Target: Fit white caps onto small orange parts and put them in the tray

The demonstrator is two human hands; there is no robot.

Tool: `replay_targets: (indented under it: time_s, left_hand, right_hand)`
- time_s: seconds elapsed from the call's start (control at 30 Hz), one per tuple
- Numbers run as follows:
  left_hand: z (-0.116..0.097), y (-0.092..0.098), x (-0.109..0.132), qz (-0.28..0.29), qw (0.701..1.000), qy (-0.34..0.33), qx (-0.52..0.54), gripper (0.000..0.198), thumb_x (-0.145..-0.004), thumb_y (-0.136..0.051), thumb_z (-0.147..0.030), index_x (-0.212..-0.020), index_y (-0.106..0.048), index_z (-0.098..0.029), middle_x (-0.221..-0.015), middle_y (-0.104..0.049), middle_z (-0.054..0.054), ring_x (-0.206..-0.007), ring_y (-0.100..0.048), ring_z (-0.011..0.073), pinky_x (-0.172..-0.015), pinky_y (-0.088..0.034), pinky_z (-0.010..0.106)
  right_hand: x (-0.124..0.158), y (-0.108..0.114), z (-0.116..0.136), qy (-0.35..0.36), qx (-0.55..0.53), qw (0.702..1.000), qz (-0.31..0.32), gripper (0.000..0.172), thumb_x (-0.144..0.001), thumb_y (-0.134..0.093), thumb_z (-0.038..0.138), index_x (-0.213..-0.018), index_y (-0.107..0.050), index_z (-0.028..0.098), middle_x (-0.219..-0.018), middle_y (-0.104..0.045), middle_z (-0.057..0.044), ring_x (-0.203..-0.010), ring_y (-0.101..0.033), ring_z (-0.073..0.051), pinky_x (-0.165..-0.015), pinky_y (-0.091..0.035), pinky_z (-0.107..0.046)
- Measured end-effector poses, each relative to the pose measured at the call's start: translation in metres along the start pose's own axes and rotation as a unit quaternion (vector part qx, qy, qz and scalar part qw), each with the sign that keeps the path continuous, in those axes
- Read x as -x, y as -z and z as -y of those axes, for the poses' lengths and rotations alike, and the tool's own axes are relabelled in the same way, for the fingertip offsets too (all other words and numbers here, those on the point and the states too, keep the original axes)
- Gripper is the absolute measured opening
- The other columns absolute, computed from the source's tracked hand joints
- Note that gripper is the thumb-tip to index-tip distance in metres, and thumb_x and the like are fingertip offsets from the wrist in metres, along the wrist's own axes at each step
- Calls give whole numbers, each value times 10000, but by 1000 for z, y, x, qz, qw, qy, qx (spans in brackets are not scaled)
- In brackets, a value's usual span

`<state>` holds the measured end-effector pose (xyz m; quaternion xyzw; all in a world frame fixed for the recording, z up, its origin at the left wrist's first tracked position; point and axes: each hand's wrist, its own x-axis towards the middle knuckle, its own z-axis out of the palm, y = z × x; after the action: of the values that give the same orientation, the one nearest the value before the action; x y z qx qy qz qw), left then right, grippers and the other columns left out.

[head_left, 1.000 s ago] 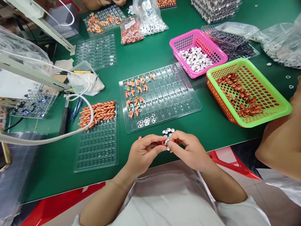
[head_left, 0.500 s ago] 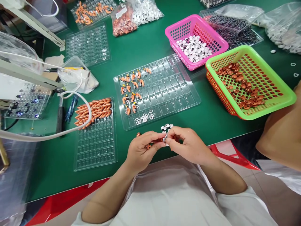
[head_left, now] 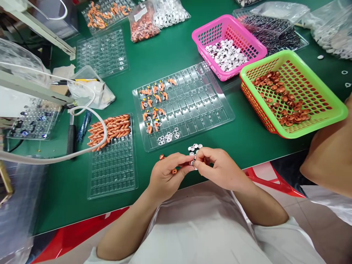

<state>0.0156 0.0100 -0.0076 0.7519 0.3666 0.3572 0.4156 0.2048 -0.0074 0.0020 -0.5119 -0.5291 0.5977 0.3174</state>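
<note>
Small white part (partly hidden by fingers): located at the clock center, above the near table edge. Left hand: thumb and index finger pinch the part. Right hand: thumb and index finger pinch the same part from the opposite side. Loose white discs lie just beyond, at 12 o'clock. Farther out at 12 o'clock — clear tray, partly filled with orange pieces. Pink basket: 1 o'clock. Green basket: 2 o'clock. Bag of copper-colored parts: 11 o'clock — its white label is illegible.
</note>
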Motion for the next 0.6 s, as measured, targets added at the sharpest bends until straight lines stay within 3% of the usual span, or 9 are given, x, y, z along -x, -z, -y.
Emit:
replay_targets:
  time_s: [0.43,0.6]
  left_hand:
    - [-1,1,0,4,1000,22,-12,235,-854,-699,-139,-1065,-741,-233,-759,-716,17,-651,-652,123,-611,-506,222]
    - [-3,2,-1,10,999,-1,-42,229,-866,-683,-137,-1062,-748,-235,-792,-753,33,-678,-671,130,-605,-508,220]
  right_hand:
    - [-1,-3,-2,5,1,1000,-8,181,-838,-537,194,-669,-473,201,-619,-449,50,-566,-395,-100,-511,-313,-224]
    - [0,-3,-4,5,8,1000,0,173,-845,-528,182,-679,-480,200,-622,-449,50,-573,-395,-102,-512,-307,-225]
